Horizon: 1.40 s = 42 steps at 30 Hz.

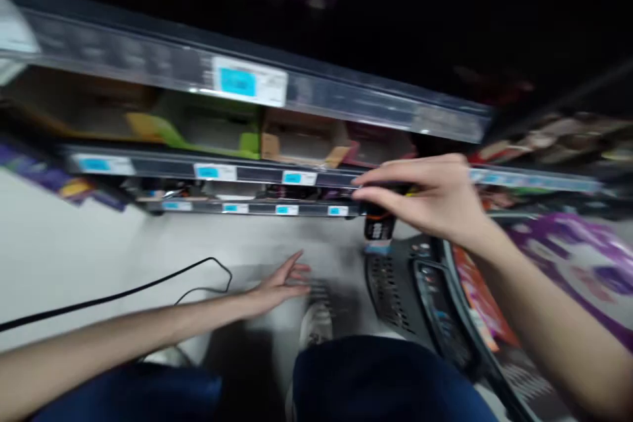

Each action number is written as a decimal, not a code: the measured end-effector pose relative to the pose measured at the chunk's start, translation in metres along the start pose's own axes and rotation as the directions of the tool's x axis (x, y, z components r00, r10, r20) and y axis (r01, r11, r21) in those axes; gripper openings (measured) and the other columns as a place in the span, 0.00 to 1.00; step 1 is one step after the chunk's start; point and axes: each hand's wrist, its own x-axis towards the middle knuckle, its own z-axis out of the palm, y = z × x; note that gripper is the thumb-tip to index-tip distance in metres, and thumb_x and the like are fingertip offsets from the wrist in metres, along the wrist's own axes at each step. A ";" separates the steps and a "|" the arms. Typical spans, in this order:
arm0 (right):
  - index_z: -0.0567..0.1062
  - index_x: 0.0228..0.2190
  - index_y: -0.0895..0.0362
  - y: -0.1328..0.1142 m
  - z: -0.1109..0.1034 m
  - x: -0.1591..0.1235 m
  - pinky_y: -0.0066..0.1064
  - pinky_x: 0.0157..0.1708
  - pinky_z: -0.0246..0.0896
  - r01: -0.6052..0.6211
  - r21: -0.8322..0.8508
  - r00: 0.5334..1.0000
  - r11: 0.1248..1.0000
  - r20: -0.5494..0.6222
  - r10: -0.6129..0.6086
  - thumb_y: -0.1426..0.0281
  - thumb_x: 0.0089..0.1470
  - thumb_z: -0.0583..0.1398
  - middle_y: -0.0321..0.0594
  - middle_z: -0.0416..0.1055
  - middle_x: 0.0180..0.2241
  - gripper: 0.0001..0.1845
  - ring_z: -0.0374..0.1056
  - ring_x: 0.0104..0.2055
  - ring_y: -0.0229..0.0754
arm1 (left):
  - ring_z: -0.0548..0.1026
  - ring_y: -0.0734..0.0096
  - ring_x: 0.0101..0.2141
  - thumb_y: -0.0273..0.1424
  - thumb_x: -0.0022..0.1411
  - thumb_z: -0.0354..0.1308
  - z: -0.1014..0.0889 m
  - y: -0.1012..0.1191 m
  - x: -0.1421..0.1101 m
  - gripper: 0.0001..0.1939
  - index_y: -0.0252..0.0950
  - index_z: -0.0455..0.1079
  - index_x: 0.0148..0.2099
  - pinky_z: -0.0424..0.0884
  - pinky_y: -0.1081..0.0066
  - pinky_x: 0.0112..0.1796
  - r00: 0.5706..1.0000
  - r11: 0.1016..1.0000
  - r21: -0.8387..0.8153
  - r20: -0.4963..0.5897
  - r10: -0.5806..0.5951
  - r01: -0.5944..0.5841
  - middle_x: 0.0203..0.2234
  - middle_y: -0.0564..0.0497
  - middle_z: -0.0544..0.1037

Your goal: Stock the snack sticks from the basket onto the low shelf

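Observation:
My right hand [435, 201] reaches toward the shop shelves [306, 178], fingers closed on a small dark packet or bottle [380, 227] that hangs just below the lower shelf edge. The item is blurred, so its kind is unclear. My left hand [281, 283] is stretched low over the pale floor, fingers spread and holding nothing. My knees in dark blue trousers [376, 376] fill the bottom of the view, with one light shoe [316, 323] showing under them.
Shelf rails with blue price tags [237, 82] run across, with cardboard trays [301, 142] behind. A black shopping basket [425, 297] holding packets sits at right. A black cable [148, 287] lies on the floor at left. Purple packaging [583, 264] is at far right.

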 end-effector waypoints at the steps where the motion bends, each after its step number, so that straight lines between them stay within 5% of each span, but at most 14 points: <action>1: 0.83 0.34 0.52 0.000 0.032 0.014 0.26 0.37 0.68 0.049 0.121 0.986 0.991 0.152 -0.067 0.65 0.55 0.66 0.38 0.80 0.33 0.06 0.77 0.35 0.39 | 0.66 0.55 0.56 0.34 0.51 0.70 -0.002 -0.001 0.002 0.51 0.39 0.48 0.71 0.63 0.57 0.53 0.999 0.999 -0.012 -0.020 0.042 -0.042 0.60 0.35 0.64; 3: 0.83 0.34 0.54 0.000 0.102 0.034 0.25 0.36 0.67 0.089 0.338 0.875 0.937 0.424 -0.235 0.66 0.55 0.66 0.36 0.80 0.32 0.06 0.77 0.33 0.38 | 0.68 0.55 0.54 0.31 0.48 0.71 -0.006 -0.005 0.006 0.46 0.38 0.56 0.67 0.65 0.57 0.51 0.994 0.993 -0.062 -0.050 0.095 -0.098 0.58 0.35 0.66; 5: 0.83 0.34 0.57 -0.001 0.165 0.039 0.25 0.37 0.66 0.048 0.442 0.800 0.896 0.521 -0.299 0.67 0.53 0.68 0.38 0.80 0.32 0.06 0.77 0.34 0.39 | 0.74 0.58 0.47 0.31 0.50 0.68 -0.009 -0.012 0.009 0.30 0.33 0.67 0.56 0.68 0.57 0.48 0.995 0.990 -0.109 -0.054 0.085 -0.090 0.49 0.38 0.74; 7: 0.83 0.33 0.58 0.000 0.211 0.034 0.25 0.38 0.65 -0.020 0.483 0.826 0.876 0.501 -0.257 0.68 0.52 0.69 0.39 0.80 0.32 0.06 0.77 0.34 0.40 | 0.76 0.61 0.39 0.30 0.50 0.65 -0.013 -0.020 0.009 0.17 0.30 0.72 0.44 0.70 0.59 0.44 0.998 0.990 -0.136 -0.049 0.040 -0.047 0.38 0.42 0.77; 10: 0.83 0.31 0.57 0.007 0.247 0.014 0.27 0.38 0.65 -0.162 0.519 0.934 0.839 0.356 -0.040 0.68 0.52 0.68 0.39 0.80 0.33 0.05 0.76 0.35 0.41 | 0.75 0.64 0.36 0.23 0.44 0.64 -0.025 -0.027 -0.002 0.12 0.31 0.73 0.35 0.70 0.61 0.44 0.997 0.984 -0.174 -0.071 -0.037 0.024 0.31 0.46 0.77; 13: 0.82 0.28 0.57 0.018 0.264 -0.005 0.29 0.37 0.66 -0.337 0.548 0.935 0.765 0.286 0.207 0.65 0.50 0.68 0.39 0.80 0.32 0.07 0.76 0.35 0.44 | 0.75 0.63 0.42 0.19 0.41 0.62 -0.040 -0.029 -0.022 0.18 0.34 0.72 0.39 0.71 0.60 0.46 0.990 0.944 -0.318 -0.081 -0.118 0.087 0.38 0.47 0.78; 17: 0.81 0.28 0.59 0.022 0.288 -0.017 0.32 0.37 0.69 -0.547 0.693 0.827 0.469 0.364 0.428 0.59 0.48 0.68 0.43 0.80 0.30 0.15 0.75 0.35 0.45 | 0.77 0.64 0.42 0.20 0.48 0.63 -0.054 -0.035 -0.036 0.21 0.34 0.69 0.46 0.71 0.57 0.50 0.963 0.921 -0.377 -0.199 -0.183 0.097 0.41 0.44 0.77; 20: 0.80 0.32 0.60 0.018 0.302 -0.022 0.32 0.37 0.70 -0.630 0.755 0.731 0.184 0.496 0.469 0.59 0.40 0.72 0.43 0.79 0.32 0.20 0.75 0.34 0.43 | 0.78 0.67 0.39 0.20 0.52 0.64 -0.057 -0.050 -0.033 0.19 0.33 0.67 0.47 0.70 0.57 0.51 0.920 0.945 -0.320 -0.346 -0.182 0.067 0.38 0.44 0.78; 25: 0.79 0.29 0.62 0.010 0.305 -0.041 0.31 0.36 0.72 -0.729 0.681 0.591 -0.071 0.678 0.437 0.62 0.36 0.75 0.45 0.79 0.31 0.21 0.75 0.32 0.42 | 0.78 0.67 0.40 0.20 0.53 0.63 -0.060 -0.068 -0.033 0.20 0.33 0.66 0.48 0.71 0.59 0.51 0.942 0.956 -0.279 -0.287 -0.177 0.094 0.40 0.44 0.78; 32: 0.77 0.31 0.61 0.010 0.305 -0.040 0.30 0.30 0.70 -0.742 0.650 0.484 -0.164 0.689 0.539 0.52 0.60 0.59 0.49 0.79 0.32 0.23 0.75 0.29 0.41 | 0.74 0.71 0.35 0.23 0.52 0.59 -0.061 -0.056 -0.041 0.17 0.34 0.68 0.46 0.69 0.68 0.39 0.905 0.971 -0.079 -0.351 -0.240 0.227 0.39 0.47 0.77; 37: 0.76 0.31 0.62 0.010 0.304 -0.036 0.31 0.30 0.70 -0.734 0.656 0.453 -0.179 0.668 0.590 0.49 0.65 0.50 0.52 0.79 0.33 0.31 0.75 0.28 0.43 | 0.73 0.73 0.33 0.31 0.54 0.62 -0.056 -0.047 -0.039 0.16 0.34 0.67 0.45 0.67 0.71 0.35 0.898 0.971 -0.058 -0.371 -0.236 0.231 0.37 0.48 0.76; 42: 0.75 0.29 0.62 0.013 0.303 -0.036 0.33 0.28 0.71 -0.732 0.670 0.453 -0.122 0.613 0.648 0.49 0.64 0.51 0.53 0.79 0.31 0.29 0.75 0.27 0.44 | 0.71 0.75 0.28 0.34 0.57 0.62 -0.054 -0.048 -0.036 0.13 0.34 0.65 0.41 0.65 0.72 0.32 0.899 0.970 -0.074 -0.366 -0.242 0.231 0.32 0.50 0.75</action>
